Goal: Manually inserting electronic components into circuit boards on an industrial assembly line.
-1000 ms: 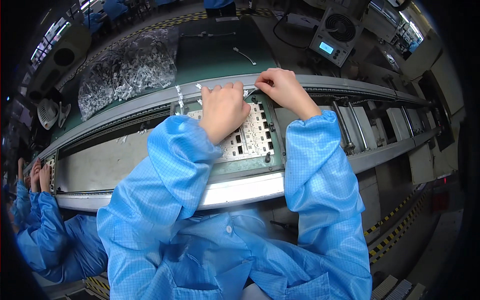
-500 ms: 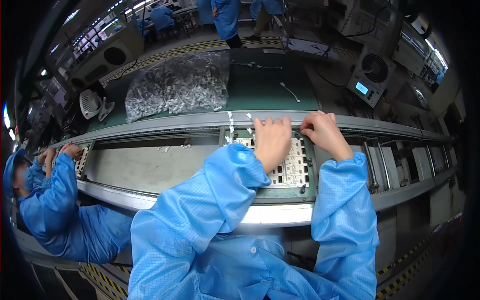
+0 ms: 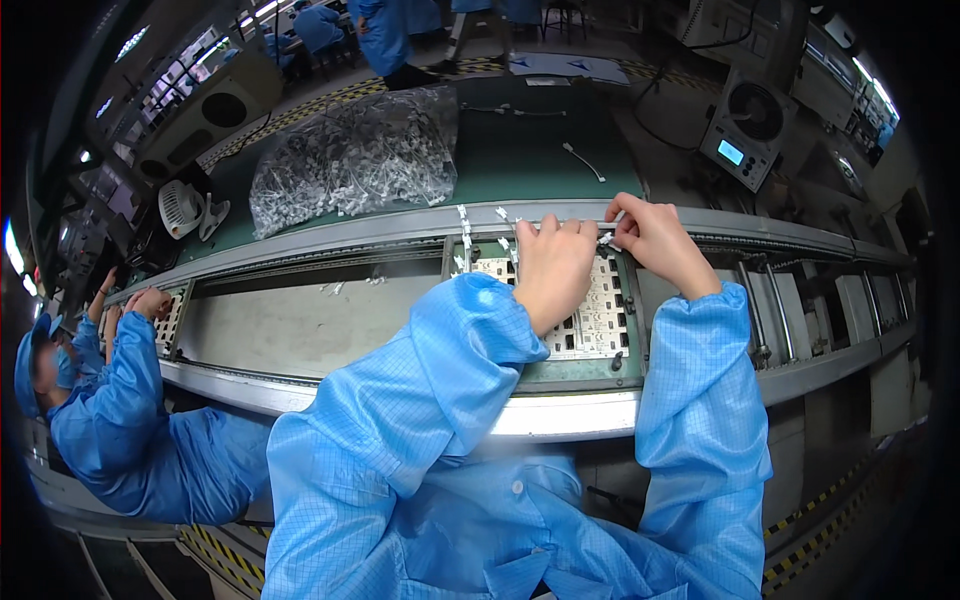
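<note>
A white circuit-board panel with rows of small dark parts lies in a green frame on the conveyor. My left hand reaches over it, fingers bent and close together at the panel's far side; whatever they hold is hidden. Just right of it, at the far rail, my right hand pinches a small white wire connector between thumb and forefinger. More white connectors lie in a line across the far rail, left of my left hand. A few others sit beside its fingertips.
A clear bag of white connector leads rests on the green table beyond the rail. A loose lead lies there too. A fan unit with a lit screen stands at far right. A co-worker handles another panel on the left.
My right hand has lifted slightly away from the panel's far right corner, and a white connector now shows at its fingertips. My left hand stays over the panel. The view has shifted a little.
</note>
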